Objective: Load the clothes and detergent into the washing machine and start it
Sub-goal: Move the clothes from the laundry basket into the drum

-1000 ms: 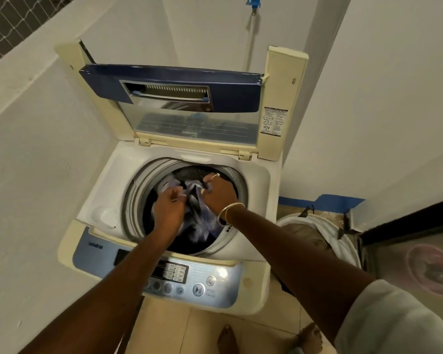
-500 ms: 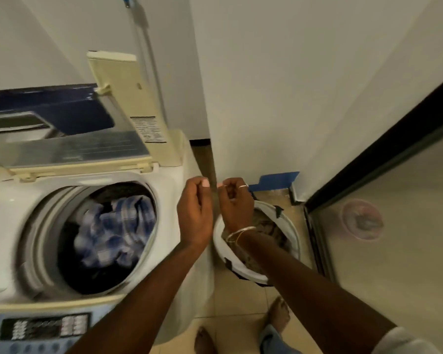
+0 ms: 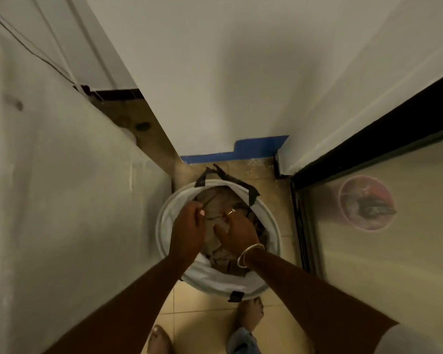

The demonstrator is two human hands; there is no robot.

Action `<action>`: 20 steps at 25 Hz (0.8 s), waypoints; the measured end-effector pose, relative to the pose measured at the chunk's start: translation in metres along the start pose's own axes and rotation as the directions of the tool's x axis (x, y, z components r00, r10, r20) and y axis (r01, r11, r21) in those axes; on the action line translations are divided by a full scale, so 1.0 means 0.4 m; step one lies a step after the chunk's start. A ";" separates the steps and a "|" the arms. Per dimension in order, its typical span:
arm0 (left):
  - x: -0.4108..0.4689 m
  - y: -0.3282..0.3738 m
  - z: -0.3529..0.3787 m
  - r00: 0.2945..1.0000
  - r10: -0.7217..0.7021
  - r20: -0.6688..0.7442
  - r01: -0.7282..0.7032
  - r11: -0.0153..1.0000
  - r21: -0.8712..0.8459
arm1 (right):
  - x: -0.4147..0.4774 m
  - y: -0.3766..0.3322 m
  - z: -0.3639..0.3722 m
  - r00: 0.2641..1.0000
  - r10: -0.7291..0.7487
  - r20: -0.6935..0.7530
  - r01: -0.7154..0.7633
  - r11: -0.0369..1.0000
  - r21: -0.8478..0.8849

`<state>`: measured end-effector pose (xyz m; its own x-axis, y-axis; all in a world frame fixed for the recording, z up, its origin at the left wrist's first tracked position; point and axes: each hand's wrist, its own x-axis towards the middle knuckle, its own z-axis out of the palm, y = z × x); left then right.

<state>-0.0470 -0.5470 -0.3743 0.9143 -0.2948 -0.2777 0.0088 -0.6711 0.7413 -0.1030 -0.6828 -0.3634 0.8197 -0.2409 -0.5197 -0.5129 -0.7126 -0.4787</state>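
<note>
Head view, looking straight down. A round white laundry basket (image 3: 215, 281) with black strap handles (image 3: 251, 192) stands on the tiled floor (image 3: 197, 320), in the corner just right of the pale side panel of the washing machine (image 3: 74, 200) and near a white wall (image 3: 241, 72) edged with blue tape (image 3: 241, 152). The clothes (image 3: 216, 200), brownish and crumpled, fill the basket. Both forearms reach in from the near edge. The left hand (image 3: 187, 232) has its fingers curled, pinching a dark fold of the clothes at the far left of the pile. The right hand (image 3: 238, 233), wearing a ring (image 3: 230, 212) and bangles (image 3: 248, 254) at the wrist, rests on the middle of the pile with fingers bent down into the fabric; motion blur prevents telling whether it grips anything. To the right, a dark-framed glass door (image 3: 381, 251) bears a round pink sticker (image 3: 366, 203). Two bare feet (image 3: 250, 312) stand on the near side of the basket
</note>
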 end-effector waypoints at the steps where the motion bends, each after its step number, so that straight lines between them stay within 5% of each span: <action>1: 0.021 -0.057 0.043 0.998 -0.015 0.055 0.013 0.999 0.032 | 0.040 0.045 0.034 0.997 -0.033 0.072 0.041 0.994 -0.104; 5: 0.082 -0.289 0.219 0.936 0.070 0.345 -0.126 0.982 0.143 | 0.212 0.236 0.191 0.975 0.060 0.214 -0.008 0.972 -0.235; 9: 0.134 -0.476 0.373 0.821 -0.153 0.550 -0.179 0.845 0.503 | 0.333 0.333 0.333 0.967 0.035 0.253 0.063 0.927 -0.370; 14: 0.157 -0.553 0.455 0.948 -0.091 0.306 -0.043 0.913 0.405 | 0.415 0.382 0.400 0.969 0.075 0.236 0.045 0.884 -0.465; 20: 0.150 -0.373 0.312 0.987 -0.050 0.155 0.014 0.974 0.226 | 0.305 0.278 0.292 0.986 -0.139 0.089 0.163 0.907 -0.389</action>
<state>-0.0439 -0.5495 -0.5776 0.8389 -0.3627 -0.4059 -0.0701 -0.8114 0.5802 -0.0898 -0.7145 -0.5626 0.8569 -0.0798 -0.5092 -0.2322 -0.9418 -0.2431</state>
